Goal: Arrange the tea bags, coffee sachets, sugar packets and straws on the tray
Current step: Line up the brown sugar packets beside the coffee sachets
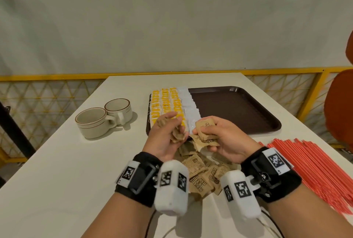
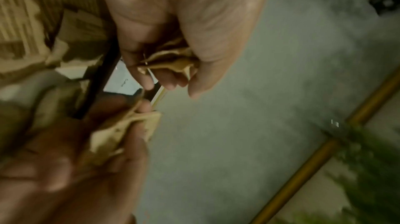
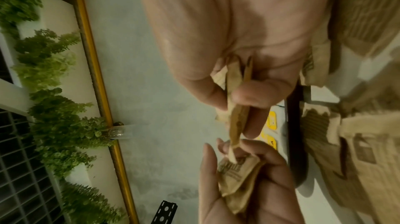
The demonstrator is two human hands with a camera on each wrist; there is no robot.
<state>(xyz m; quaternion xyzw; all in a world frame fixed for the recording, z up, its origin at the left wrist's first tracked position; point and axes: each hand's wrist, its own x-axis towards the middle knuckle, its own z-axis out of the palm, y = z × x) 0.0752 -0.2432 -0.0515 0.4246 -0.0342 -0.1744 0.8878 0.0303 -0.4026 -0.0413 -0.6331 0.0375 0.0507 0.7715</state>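
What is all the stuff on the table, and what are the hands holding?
tray: one, dark brown, far middle of table
yellow packets: three rows, on tray's left part
white packets: one row, beside the yellow ones
brown sugar packets: a loose pile, on table between the wrists
straws: many, red, on table at right
cups: two, cream with brown rims, left of tray
table: one, white
left hand: holds brown packets
right hand: holds brown packets

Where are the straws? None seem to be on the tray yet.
In the head view, the red straws lie on the table's right side, beside the right hand.
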